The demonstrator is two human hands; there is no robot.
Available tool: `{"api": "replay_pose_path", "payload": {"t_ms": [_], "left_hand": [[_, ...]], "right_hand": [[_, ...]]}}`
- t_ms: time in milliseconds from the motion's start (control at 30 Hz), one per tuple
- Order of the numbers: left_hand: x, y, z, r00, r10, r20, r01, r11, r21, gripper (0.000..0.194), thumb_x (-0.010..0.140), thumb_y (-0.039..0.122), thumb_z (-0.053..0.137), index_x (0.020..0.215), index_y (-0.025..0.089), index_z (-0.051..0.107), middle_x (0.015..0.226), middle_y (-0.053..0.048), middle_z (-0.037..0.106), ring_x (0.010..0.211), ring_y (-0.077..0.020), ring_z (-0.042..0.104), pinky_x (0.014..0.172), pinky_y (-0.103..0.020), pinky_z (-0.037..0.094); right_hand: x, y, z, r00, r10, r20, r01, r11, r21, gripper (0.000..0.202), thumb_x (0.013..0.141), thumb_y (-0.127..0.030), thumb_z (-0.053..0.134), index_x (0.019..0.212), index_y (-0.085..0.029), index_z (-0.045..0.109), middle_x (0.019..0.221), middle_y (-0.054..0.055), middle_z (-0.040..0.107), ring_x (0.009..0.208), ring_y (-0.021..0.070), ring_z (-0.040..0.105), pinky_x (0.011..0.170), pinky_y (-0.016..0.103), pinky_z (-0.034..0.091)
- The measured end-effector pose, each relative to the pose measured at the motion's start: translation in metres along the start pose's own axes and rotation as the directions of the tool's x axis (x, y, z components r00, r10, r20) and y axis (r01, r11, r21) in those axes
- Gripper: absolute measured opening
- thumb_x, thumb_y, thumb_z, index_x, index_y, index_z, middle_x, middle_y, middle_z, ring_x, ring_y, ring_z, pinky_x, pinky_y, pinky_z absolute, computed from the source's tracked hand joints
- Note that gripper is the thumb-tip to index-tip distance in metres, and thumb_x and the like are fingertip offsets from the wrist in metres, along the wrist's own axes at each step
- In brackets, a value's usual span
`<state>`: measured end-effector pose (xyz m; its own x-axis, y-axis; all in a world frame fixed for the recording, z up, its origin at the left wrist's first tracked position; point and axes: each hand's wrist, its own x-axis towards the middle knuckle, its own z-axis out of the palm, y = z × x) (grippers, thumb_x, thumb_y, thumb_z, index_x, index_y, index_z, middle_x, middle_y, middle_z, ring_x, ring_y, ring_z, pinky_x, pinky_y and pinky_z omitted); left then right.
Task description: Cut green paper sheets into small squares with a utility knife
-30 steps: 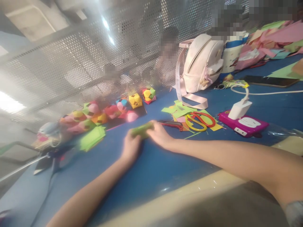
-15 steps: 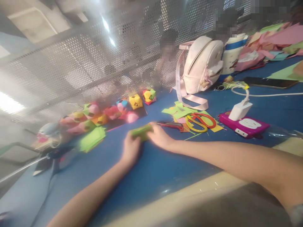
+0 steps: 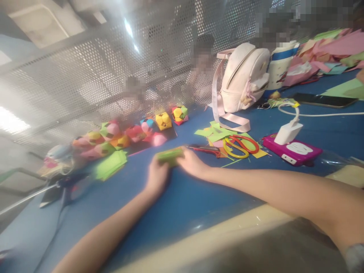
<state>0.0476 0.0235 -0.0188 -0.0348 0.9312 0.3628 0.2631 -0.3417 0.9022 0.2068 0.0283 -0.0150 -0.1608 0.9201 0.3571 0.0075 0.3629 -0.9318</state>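
Observation:
A small bundle of green paper [image 3: 170,154] is held between my two hands, just above the blue table [image 3: 196,212]. My left hand [image 3: 157,174] grips its left end, and my right hand [image 3: 192,162] has its fingers closed on the right end. Blur hides the paper's folds. Left of my hands lies a stack of light green paper sheets [image 3: 111,165]. Right of them, scissors with red and yellow handles [image 3: 237,147] rest on green and orange paper scraps [image 3: 216,133], and a red-handled cutting tool [image 3: 206,150] points toward my right hand.
Folded paper balls [image 3: 163,121] line the perforated metal screen [image 3: 167,49]. A pale pink backpack [image 3: 241,81], a white and blue bottle [image 3: 280,68] and a phone [image 3: 325,99] stand or lie at the back right. A white charger [image 3: 288,132] plugs into a magenta power block [image 3: 307,149].
Both hands keep hold of the green paper and have barely moved. The view has shifted very slightly.

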Motion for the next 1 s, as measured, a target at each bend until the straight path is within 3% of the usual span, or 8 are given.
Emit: {"api": "replay_pose_path", "payload": {"t_ms": [200,433,600,767,1000], "left_hand": [[0.000,0.004,0.003,1.000,0.012,0.012,-0.012,1.000,-0.008,0.036,0.066,0.011,0.058,0.100,0.019,0.064,0.103,-0.007,0.070,0.099,-0.0257,0.064,0.093,-0.044,0.049],[-0.004,0.013,0.003,0.997,0.042,-0.058,-0.037,0.996,0.079,0.031,0.068,0.013,0.056,0.098,0.017,0.063,0.098,-0.005,0.069,0.093,-0.0219,0.064,0.089,-0.038,0.050],[-0.002,0.008,0.003,1.000,-0.006,-0.013,0.006,1.000,0.008,0.036,0.068,0.012,0.056,0.103,0.018,0.061,0.104,-0.006,0.068,0.099,-0.0221,0.062,0.092,-0.038,0.048],[-0.002,0.007,0.002,0.997,0.000,-0.082,-0.002,1.000,-0.019,0.031,0.072,0.016,0.060,0.103,0.018,0.057,0.102,-0.004,0.065,0.098,-0.0192,0.061,0.089,-0.034,0.047],[-0.003,0.011,0.001,0.998,0.014,-0.066,-0.017,0.999,-0.048,0.024,0.073,0.016,0.059,0.097,0.017,0.059,0.097,-0.003,0.066,0.093,-0.0184,0.062,0.086,-0.032,0.047]], "right_hand": [[-0.001,-0.005,0.000,0.999,0.010,-0.034,-0.009,1.000,0.017,0.023,0.073,-0.012,0.050,0.095,-0.020,0.054,0.090,0.004,0.063,0.095,0.0208,0.060,0.092,0.039,0.046],[-0.002,-0.009,-0.002,0.998,-0.062,-0.004,0.062,0.998,0.019,0.016,0.078,-0.015,0.048,0.090,-0.020,0.056,0.090,0.005,0.065,0.089,0.0205,0.061,0.090,0.039,0.048],[0.002,-0.001,-0.002,0.997,-0.081,-0.008,0.080,0.996,-0.024,0.024,0.079,-0.013,0.047,0.098,-0.020,0.060,0.094,0.005,0.068,0.093,0.0204,0.062,0.093,0.038,0.047],[0.003,0.003,-0.001,0.999,-0.048,0.020,0.048,0.999,-0.017,0.028,0.079,-0.012,0.047,0.103,-0.018,0.061,0.100,0.007,0.068,0.095,0.0206,0.062,0.095,0.038,0.046],[0.001,0.001,-0.004,0.997,-0.074,0.027,0.074,0.997,-0.024,0.027,0.079,-0.013,0.046,0.102,-0.018,0.060,0.102,0.008,0.067,0.095,0.0204,0.062,0.094,0.038,0.046]]}}
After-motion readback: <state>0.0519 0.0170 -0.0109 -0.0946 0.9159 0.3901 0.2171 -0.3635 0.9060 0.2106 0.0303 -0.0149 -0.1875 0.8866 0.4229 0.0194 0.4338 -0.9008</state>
